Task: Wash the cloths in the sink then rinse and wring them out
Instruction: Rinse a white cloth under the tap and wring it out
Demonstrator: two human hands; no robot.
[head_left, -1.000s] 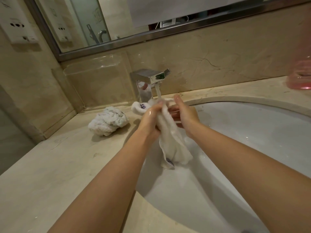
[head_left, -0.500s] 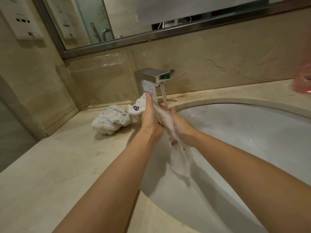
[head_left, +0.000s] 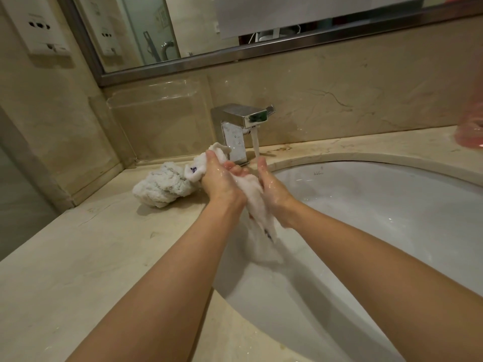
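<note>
Evidently you hold the white cloth over the sink, near the running tap, so suds drain: left hand grips its top, right hand presses it flat-fingered, while a bundled cloth waits left on the counter.

Left hand and right hand press a wet white cloth between them over the sink.

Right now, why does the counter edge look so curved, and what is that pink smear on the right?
Head view: the wide lens bows the sink rim and mirror frame; warm, dim light; the pink object at the edge is blurred beyond telling; the cloth is slightly smeared.
</note>
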